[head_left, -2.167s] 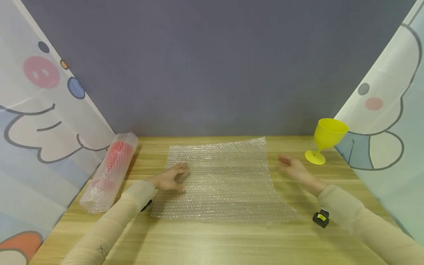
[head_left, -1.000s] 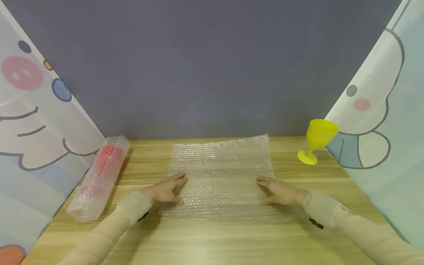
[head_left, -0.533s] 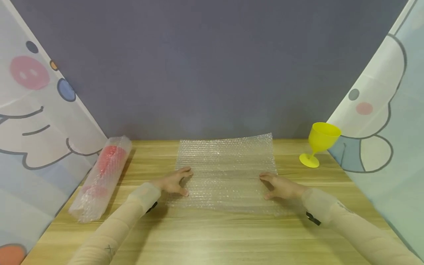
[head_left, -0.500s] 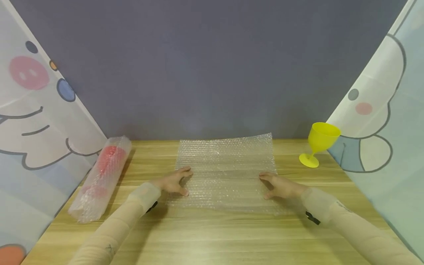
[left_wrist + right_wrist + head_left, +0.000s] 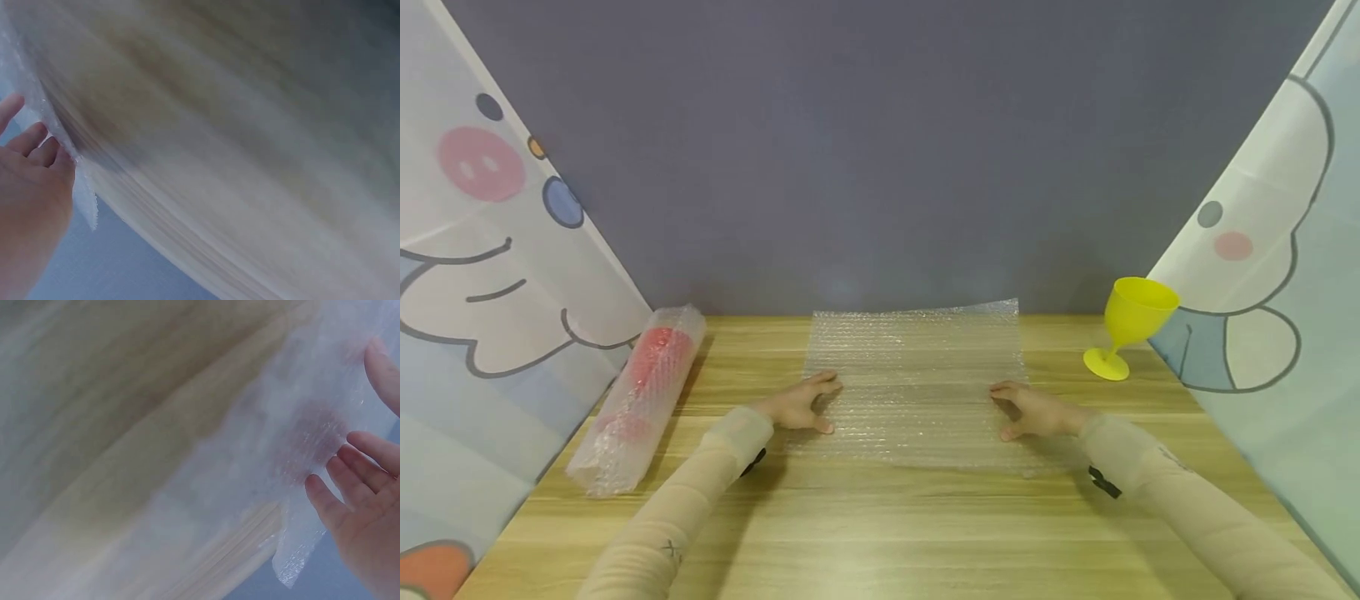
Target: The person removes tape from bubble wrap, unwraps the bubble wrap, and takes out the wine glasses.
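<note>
A sheet of clear bubble wrap (image 5: 917,367) lies spread on the wooden table, its far right corner curling up slightly. My left hand (image 5: 801,404) rests fingertips on the sheet's left side, thumb spread from the fingers. On the opposite side my right hand (image 5: 1036,411) touches the sheet in the same way. Both wrist views show loosely bent fingers at the bubble wrap (image 5: 53,119), (image 5: 250,450), with neither hand gripping it. At the far right stands a yellow plastic goblet (image 5: 1141,310), apart from both hands.
Along the table's left side lies a bubble-wrapped roll (image 5: 625,425) with a red object (image 5: 658,354) inside. A grey wall (image 5: 880,167) rises behind the table (image 5: 880,533). Cartoon-printed panels (image 5: 1247,325) flank it on both sides.
My right hand has come from beside the goblet down onto the sheet's right side. Since then both hands and the bubble wrap have slid slightly toward the back wall.
</note>
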`<move>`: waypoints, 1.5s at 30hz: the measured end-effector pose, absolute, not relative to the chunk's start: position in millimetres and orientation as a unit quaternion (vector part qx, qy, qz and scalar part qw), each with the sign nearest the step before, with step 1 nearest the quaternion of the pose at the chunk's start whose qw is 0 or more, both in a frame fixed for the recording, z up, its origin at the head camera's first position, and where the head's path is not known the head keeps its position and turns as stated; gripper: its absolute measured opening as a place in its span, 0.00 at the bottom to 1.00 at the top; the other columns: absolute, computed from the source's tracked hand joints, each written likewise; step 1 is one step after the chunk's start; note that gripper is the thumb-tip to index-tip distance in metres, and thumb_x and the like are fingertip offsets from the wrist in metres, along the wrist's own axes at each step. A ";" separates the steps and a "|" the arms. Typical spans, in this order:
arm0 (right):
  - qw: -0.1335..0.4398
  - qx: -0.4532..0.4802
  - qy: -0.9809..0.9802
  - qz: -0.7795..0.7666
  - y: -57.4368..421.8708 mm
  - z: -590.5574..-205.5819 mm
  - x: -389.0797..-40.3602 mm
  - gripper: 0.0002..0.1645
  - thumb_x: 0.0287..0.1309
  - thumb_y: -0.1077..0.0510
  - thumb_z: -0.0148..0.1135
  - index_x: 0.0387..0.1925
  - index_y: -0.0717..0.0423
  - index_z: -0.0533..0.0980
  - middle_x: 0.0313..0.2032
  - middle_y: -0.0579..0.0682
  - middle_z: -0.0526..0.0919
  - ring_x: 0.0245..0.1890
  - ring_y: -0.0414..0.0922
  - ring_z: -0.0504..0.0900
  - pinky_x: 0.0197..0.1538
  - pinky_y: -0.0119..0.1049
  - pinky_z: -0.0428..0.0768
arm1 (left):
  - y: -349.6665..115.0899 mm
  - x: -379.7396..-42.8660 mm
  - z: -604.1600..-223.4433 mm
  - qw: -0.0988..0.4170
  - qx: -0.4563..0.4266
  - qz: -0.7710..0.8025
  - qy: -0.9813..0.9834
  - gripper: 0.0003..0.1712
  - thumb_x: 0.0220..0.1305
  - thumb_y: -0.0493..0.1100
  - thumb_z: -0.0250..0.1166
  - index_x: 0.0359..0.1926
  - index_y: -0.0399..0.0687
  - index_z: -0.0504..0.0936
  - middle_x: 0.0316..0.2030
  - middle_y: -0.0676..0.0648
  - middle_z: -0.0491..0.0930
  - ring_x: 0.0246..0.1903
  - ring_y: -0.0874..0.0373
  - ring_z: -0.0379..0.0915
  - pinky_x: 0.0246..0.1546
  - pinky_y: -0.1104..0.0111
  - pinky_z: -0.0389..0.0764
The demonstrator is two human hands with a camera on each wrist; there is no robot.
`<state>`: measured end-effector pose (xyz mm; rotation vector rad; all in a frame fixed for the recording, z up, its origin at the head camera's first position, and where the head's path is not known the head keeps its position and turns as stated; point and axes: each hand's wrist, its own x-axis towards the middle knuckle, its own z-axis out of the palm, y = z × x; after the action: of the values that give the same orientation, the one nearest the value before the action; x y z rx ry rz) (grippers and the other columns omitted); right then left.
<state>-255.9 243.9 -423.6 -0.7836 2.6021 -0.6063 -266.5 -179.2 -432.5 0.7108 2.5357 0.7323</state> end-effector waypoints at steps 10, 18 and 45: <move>0.165 -0.284 0.927 -0.181 241.6 -418.0 -254.3 0.48 0.44 0.48 0.67 0.59 0.74 0.60 0.63 0.68 0.58 0.62 0.66 0.57 0.62 0.58 0.61 | -178.1 -263.9 -429.4 0.198 0.256 0.268 0.907 0.47 0.51 0.50 0.67 0.67 0.40 0.54 0.71 0.41 0.36 0.69 0.40 0.31 0.65 0.41 0.45; 0.155 -0.289 0.928 -0.178 240.8 -417.1 -248.4 0.44 0.47 0.50 0.66 0.59 0.74 0.61 0.62 0.70 0.58 0.62 0.67 0.57 0.61 0.59 0.62 | -184.4 -253.1 -430.1 0.159 0.277 0.250 0.914 0.43 0.54 0.53 0.63 0.66 0.41 0.58 0.69 0.36 0.43 0.67 0.36 0.39 0.63 0.40 0.50; 0.018 -0.319 0.927 -0.198 230.9 -405.7 -223.3 0.31 0.54 0.55 0.61 0.57 0.68 0.67 0.57 0.67 0.68 0.56 0.63 0.68 0.58 0.58 0.67 | -410.3 -205.1 -356.9 0.069 0.015 0.240 0.968 0.50 0.64 0.59 0.49 0.65 0.23 0.37 0.61 0.16 0.41 0.56 0.18 0.42 0.48 0.30 0.53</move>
<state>-223.3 230.9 -405.7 -0.9923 2.8781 -0.6151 -205.1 -410.3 -356.9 0.0451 2.9145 0.7233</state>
